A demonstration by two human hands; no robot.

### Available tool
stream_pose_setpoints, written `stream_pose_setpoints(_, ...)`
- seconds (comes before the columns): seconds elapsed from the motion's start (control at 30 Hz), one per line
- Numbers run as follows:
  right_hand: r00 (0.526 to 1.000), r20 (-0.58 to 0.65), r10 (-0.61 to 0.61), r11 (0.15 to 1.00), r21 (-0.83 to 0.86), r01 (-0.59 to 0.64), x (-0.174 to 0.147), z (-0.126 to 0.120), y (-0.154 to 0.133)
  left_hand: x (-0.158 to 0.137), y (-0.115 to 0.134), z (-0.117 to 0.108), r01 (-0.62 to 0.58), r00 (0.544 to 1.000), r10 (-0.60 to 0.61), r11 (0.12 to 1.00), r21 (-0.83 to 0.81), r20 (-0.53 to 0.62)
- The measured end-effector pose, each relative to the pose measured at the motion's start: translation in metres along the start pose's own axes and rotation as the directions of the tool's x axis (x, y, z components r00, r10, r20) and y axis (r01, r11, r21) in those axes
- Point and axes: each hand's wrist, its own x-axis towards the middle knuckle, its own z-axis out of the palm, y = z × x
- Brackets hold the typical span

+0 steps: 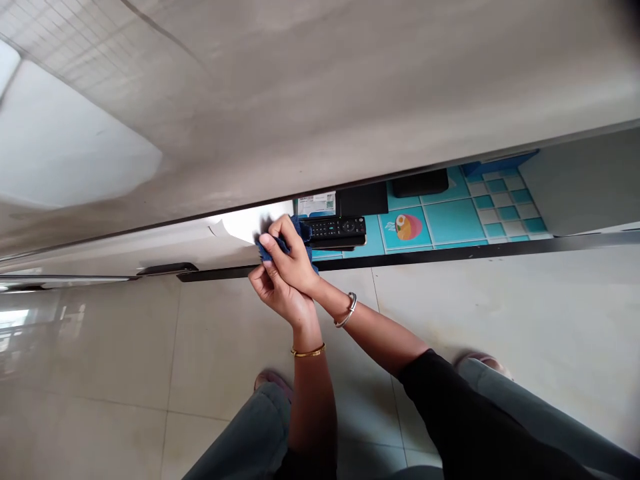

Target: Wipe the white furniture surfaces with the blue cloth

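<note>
My right hand (293, 257), silver bracelet at its wrist, is closed on a bunched dark blue cloth (306, 231). Just below it is my left hand (285, 300), with a gold bracelet; its fingers are curled and its thumb presses against the cloth's lower edge. The two hands touch, and the cloth is largely hidden by them. Both are over the front edge of an open drawer (415, 257). Right beside the cloth, inside the drawer, lies a black remote control (340, 228) with rows of buttons.
Blue tile-patterned liner (453, 223) covers the drawer bottom. Behind the remote lie a printed card (317, 204), a flat black item (363, 199) and a black case (420, 182). A glossy top (350, 100) overhangs the drawer. Tiled floor (220, 353) and my feet are below.
</note>
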Motion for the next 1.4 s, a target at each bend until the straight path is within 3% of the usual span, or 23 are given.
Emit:
stream_pose_setpoints(0.1, 0.997, 0.013, -0.078, 0.996, 0.048, 0.078, 0.011, 0.008, -0.014, 0.008, 0.013, 0.004, -0.049, 0.998, 0.049, 0.999, -0.018, 0.024)
stream_pose_setpoints(0.17, 0.996, 0.026, -0.084, 0.996, 0.042, 0.082, 0.012, 0.009, -0.009, 0.013, 0.01, 0.003, -0.029, 0.999, 0.029, 1.0, -0.013, 0.031)
stream_pose_setpoints(0.37, 0.999, -0.028, 0.043, 0.999, 0.013, -0.043, -0.014, -0.012, 0.06, 0.001, -0.032, -0.011, 0.154, 0.988, -0.154, 0.987, 0.05, -0.007)
stream_pose_setpoints(0.47, 0.995, 0.001, 0.102, 0.994, 0.028, -0.102, -0.022, -0.019, 0.073, -0.008, -0.037, -0.015, 0.202, 0.979, -0.203, 0.978, 0.058, 0.006)
stream_pose_setpoints(0.63, 0.988, -0.08, 0.131, 0.987, 0.099, -0.123, -0.01, -0.016, 0.039, -0.005, -0.013, -0.013, 0.165, 0.984, -0.167, 0.986, 0.03, 0.055)
stream_pose_setpoints(0.77, 0.989, -0.083, 0.125, 0.975, 0.194, -0.107, 0.002, -0.02, 0.011, -0.006, 0.008, -0.01, 0.105, 0.995, -0.104, 0.994, 0.044, -0.009)
stream_pose_setpoints(0.97, 0.981, 0.053, 0.189, 0.928, 0.316, -0.196, -0.007, -0.032, 0.016, -0.018, 0.016, -0.007, -0.069, 0.998, 0.069, 0.987, 0.143, 0.009)
stream_pose_setpoints(1.13, 0.978, 0.098, 0.185, 0.913, 0.351, -0.208, -0.01, -0.034, 0.019, -0.019, 0.018, -0.005, -0.015, 0.999, 0.019, 0.993, 0.113, -0.031)
stream_pose_setpoints(1.27, 0.959, 0.17, 0.228, 0.797, 0.533, -0.284, -0.008, -0.038, 0.009, -0.018, 0.027, -0.006, 0.013, 0.996, -0.005, 0.996, 0.094, -0.091)
stream_pose_setpoints(1.4, 0.887, 0.319, 0.333, 0.638, 0.617, -0.461, -0.009, -0.045, 0.001, -0.017, 0.036, -0.005, -0.022, 0.996, 0.031, 0.994, 0.111, -0.082)
